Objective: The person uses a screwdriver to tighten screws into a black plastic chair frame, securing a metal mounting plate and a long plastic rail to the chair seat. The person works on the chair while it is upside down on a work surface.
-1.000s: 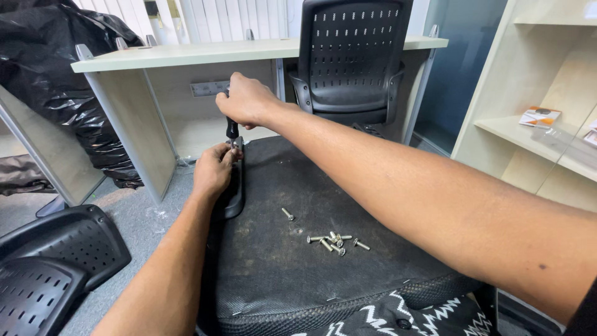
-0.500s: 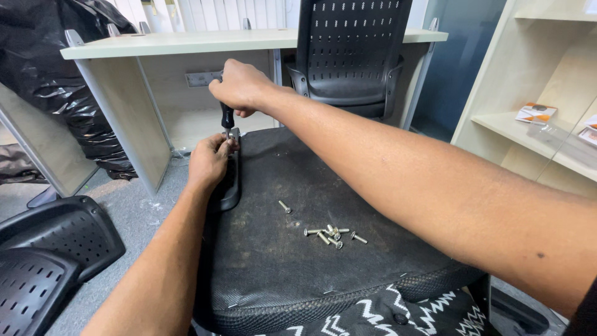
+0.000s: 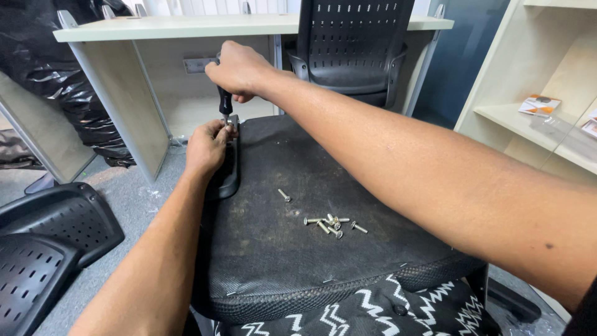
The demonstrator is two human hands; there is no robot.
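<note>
shiny metal screws, dusty matt black cloth seat underside, glossy black plastic armrest bracket

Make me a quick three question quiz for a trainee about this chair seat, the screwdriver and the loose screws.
1. True or false: the right hand grips the screwdriver from above, tip pointing down.
2. What does the left hand touch? A) black armrest bracket at the seat's edge; B) the desk; C) the shelf.
3. Fill in: the loose screws lie on the upturned ____.

Key
1. True.
2. A.
3. Seat: most screws sit in a small cluster near its middle, with one lying apart, closer to the bracket.
</note>
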